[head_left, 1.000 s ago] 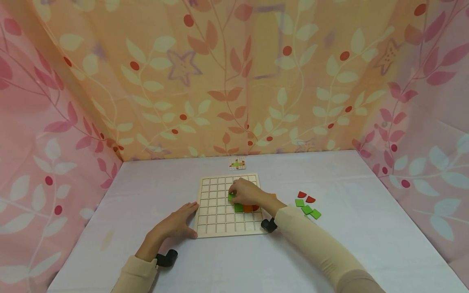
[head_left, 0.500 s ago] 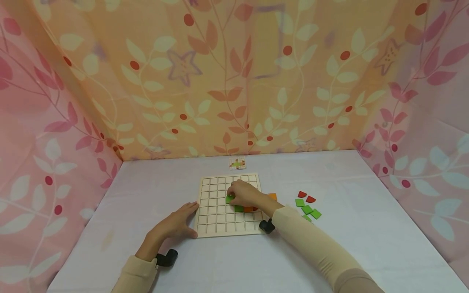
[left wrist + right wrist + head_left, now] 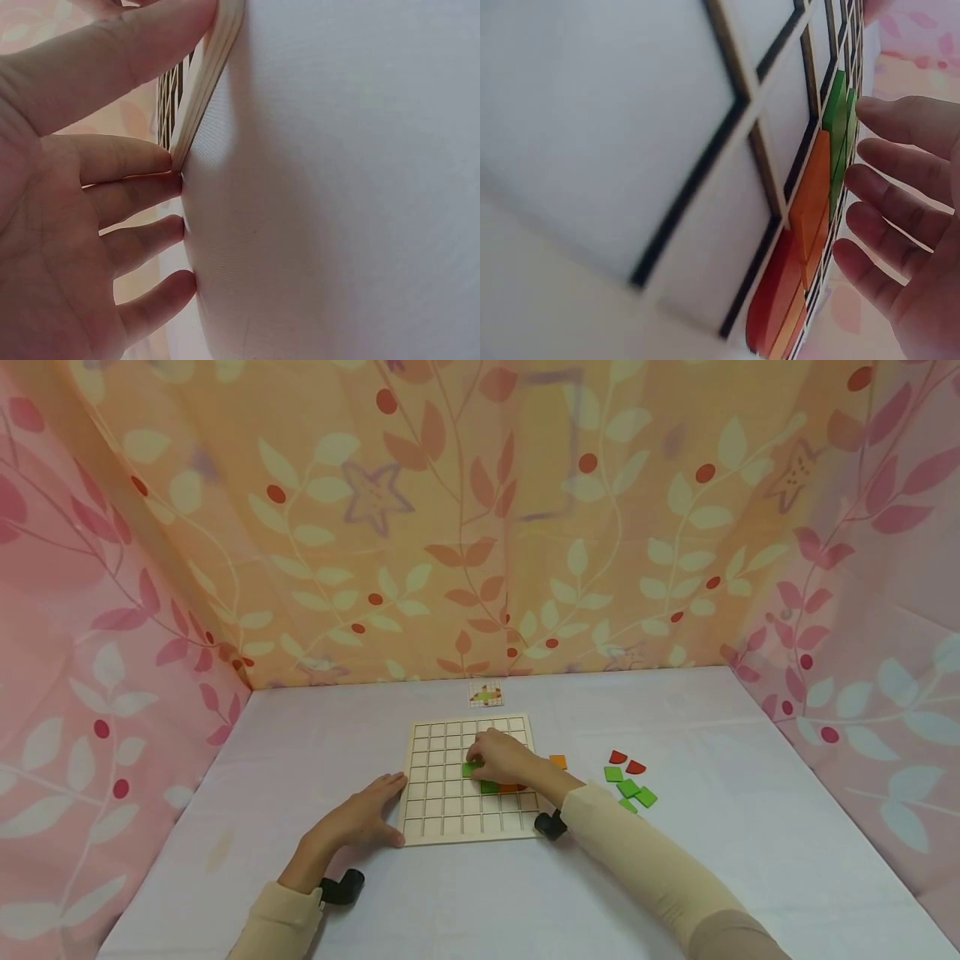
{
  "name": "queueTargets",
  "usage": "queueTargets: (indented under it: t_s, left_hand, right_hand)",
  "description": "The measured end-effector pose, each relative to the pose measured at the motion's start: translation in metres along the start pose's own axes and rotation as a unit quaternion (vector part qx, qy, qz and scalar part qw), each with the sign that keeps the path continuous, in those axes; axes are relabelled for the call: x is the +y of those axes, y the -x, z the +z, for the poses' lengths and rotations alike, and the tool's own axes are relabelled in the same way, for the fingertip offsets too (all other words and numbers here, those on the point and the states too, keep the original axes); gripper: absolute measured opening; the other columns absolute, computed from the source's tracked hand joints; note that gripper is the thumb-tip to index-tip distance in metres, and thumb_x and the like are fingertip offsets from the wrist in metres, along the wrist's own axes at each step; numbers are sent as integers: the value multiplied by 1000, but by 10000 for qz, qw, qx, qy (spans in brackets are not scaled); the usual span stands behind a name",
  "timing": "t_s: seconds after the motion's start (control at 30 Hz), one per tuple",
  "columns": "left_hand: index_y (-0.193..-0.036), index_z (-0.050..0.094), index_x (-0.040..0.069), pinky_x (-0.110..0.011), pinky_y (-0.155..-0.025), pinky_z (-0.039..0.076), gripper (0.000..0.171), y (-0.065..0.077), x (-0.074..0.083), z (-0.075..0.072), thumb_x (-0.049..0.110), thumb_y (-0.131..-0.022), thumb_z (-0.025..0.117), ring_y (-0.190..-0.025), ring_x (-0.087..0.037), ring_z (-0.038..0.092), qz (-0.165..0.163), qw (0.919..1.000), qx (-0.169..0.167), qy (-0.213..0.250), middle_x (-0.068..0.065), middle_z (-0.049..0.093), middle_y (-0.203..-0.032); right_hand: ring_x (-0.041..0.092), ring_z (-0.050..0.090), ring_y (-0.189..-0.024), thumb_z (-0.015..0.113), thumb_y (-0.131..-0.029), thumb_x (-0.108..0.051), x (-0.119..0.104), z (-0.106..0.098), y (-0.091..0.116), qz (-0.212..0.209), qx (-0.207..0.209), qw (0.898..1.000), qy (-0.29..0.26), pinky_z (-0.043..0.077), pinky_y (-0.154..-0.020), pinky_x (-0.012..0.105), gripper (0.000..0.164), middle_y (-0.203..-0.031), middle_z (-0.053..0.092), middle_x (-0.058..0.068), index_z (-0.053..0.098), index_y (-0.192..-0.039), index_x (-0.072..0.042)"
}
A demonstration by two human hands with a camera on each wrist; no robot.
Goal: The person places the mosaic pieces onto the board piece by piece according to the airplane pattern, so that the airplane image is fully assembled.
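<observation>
A pale wooden grid board [image 3: 435, 802] lies on the table. My left hand [image 3: 360, 818] rests beside its left edge, with the thumb and straight fingers touching the rim, as the left wrist view also shows. My right hand [image 3: 501, 756] is over the middle of the board, its fingertips at a green square tile [image 3: 468, 770] lying in the grid. In the right wrist view, the fingers are loosely extended and spread. Nearer me sit another green tile [image 3: 489, 787], an orange tile [image 3: 810, 210] and a red rounded piece [image 3: 769, 300]. My right hand hides part of the board.
Right of the board lie an orange tile [image 3: 558, 762], two red quarter-round pieces [image 3: 618, 757] and several green tiles [image 3: 628, 789]. A small pattern card [image 3: 486, 694] lies behind the board. Patterned cloth walls [image 3: 480, 527] enclose the table [image 3: 480, 893].
My right hand first shifted slightly left with the green tile, which now lies flat in the grid. The right fingers have loosened a little. My left hand has stayed in place.
</observation>
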State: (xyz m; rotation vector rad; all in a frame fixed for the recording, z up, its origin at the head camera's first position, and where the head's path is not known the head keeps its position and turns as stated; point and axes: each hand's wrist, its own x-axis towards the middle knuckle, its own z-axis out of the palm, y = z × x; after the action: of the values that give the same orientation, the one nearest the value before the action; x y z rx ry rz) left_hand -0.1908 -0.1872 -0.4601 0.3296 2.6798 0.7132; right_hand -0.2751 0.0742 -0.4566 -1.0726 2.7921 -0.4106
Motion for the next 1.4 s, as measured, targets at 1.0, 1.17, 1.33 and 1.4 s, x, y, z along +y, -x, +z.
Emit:
queueTargets:
  t_s: [1.0,1.17,1.33,1.4]
  left_hand:
    - [-149,37,2,-61,-115,25,97,2,1,-2,17,-68,87,-147,-42,23,-11,10000,20,-61,-17,32,-158]
    - [-149,37,1,-61,-115,24,97,1,2,-2,17,-67,87,-147,-42,23,-39,9999,-5,-96,-18,32,-158]
    - [-149,37,2,-61,-116,23,98,1,2,-1,18,-67,87,-148,-41,22,-103,9999,-22,-105,-17,32,-158]
    - [-149,37,2,-61,-116,23,98,1,2,-1,19,-67,87,-148,-40,22,-114,9999,-20,-100,-17,31,-158]
  right_hand:
    - [26,57,-103,73,-86,-25,36,-40,66,797,478,9892,-1134,51,-92,41,32,-105,67,8,72,-111,-5]
    - [27,58,-101,74,-86,-22,44,-43,78,967,565,9870,-1150,52,-88,39,30,-103,67,6,73,-111,-6]
    - [26,58,-97,73,-85,-18,52,-44,89,895,697,9883,-1015,52,-82,35,27,-101,68,6,73,-109,-6]
    - [27,58,-97,73,-85,-18,55,-44,93,896,727,9883,-999,52,-81,35,27,-101,68,6,73,-109,-5]
